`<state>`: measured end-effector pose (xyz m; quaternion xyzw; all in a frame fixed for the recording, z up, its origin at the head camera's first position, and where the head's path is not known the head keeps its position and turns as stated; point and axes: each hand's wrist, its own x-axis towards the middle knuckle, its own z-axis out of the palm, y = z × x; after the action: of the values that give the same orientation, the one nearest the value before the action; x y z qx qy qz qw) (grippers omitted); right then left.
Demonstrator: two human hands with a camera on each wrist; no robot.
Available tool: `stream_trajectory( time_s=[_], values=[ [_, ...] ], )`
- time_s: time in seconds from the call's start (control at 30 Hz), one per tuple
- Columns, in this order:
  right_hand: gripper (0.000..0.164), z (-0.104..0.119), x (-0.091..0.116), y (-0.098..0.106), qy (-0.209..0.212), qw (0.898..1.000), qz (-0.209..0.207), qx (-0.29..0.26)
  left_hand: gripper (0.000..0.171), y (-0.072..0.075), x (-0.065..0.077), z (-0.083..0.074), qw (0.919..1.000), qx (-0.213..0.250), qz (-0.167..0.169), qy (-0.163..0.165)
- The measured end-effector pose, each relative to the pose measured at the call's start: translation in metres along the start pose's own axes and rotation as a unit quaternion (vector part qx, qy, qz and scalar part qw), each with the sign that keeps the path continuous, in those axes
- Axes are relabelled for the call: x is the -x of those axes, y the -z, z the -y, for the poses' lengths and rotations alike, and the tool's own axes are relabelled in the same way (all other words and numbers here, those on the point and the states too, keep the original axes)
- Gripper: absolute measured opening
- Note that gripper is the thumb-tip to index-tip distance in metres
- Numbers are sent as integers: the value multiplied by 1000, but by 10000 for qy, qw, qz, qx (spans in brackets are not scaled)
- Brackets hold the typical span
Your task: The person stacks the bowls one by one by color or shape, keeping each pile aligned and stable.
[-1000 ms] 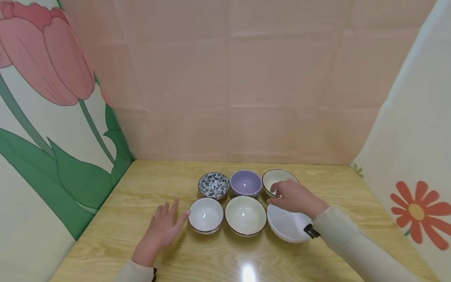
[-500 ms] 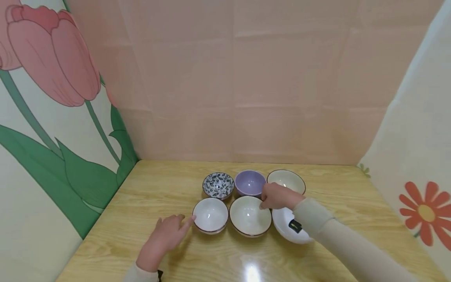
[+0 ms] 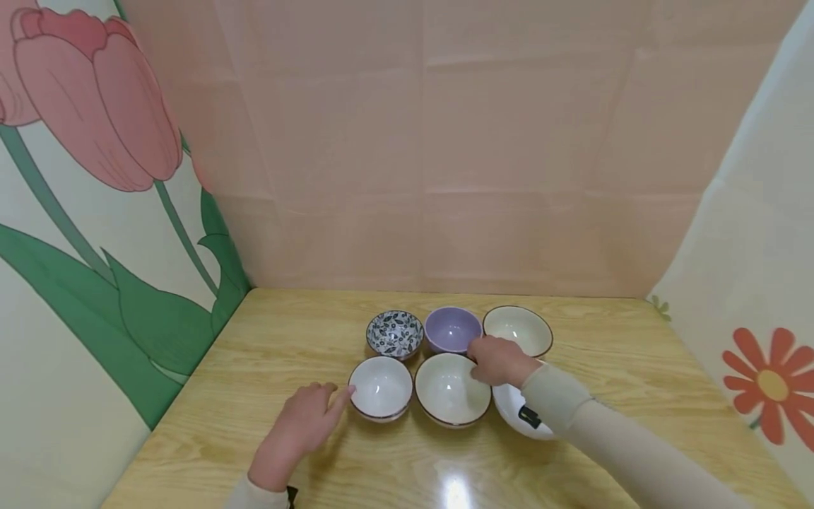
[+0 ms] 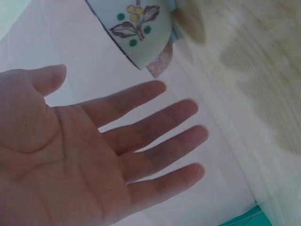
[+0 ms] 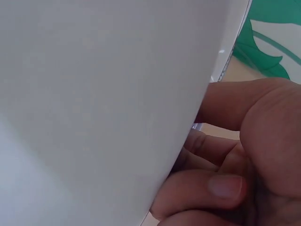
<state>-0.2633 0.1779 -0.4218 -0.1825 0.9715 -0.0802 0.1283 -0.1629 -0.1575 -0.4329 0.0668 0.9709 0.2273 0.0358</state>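
Six bowls stand in two rows on the wooden table. My left hand (image 3: 302, 420) is beside the white brown-rimmed bowl (image 3: 381, 389) at front left, its thumb tip near the rim. In the left wrist view its fingers (image 4: 150, 134) are spread and hold nothing; a flower-painted bowl (image 4: 136, 28) is beyond them. My right hand (image 3: 500, 359) is at the right rim of the cream bowl (image 3: 448, 392), front middle, and appears to pinch it; the contact is hidden. Its sleeve partly covers the white bowl (image 3: 511, 410). In the right wrist view, curled fingers (image 5: 197, 193) show behind a white bowl wall (image 5: 103, 103).
Behind stand a black-and-white patterned bowl (image 3: 394, 334), a purple bowl (image 3: 453, 330) and a brown-rimmed cream bowl (image 3: 518, 330). The bowls are close together. A pink cloth backdrop (image 3: 420, 177) rises behind the wooden table (image 3: 305, 318), with flower-printed sheets at both sides.
My right hand has moved left from near the back-right bowl to the front-middle cream bowl's rim. My left hand's fingers have lowered beside the front-left bowl. The bowls keep their arrangement.
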Motion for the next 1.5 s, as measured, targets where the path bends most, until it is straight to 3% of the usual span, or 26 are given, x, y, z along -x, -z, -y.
stream_trajectory(
  time_s=[0.2,0.53,0.73,1.03,1.2,1.5],
  values=[
    [11,1,1,-1,100,9999,-62,-55,66,3,0,-6,9987,-217,-444,-116],
    [9,5,10,6,708,9969,-327,96,70,5,-3,-13,9976,-35,-678,-147],
    [11,7,15,14,926,9944,-503,-79,70,5,-7,-17,9965,69,-809,-213],
    [11,5,23,24,982,9924,-550,-497,73,4,-8,-26,9950,430,-864,-237],
    [12,-2,30,25,1073,9899,-774,-516,68,4,-13,-33,9908,779,-1002,-480],
    [6,-8,44,32,999,9858,-1179,-663,57,7,-25,-50,9829,1205,-863,-1095]
  ],
)
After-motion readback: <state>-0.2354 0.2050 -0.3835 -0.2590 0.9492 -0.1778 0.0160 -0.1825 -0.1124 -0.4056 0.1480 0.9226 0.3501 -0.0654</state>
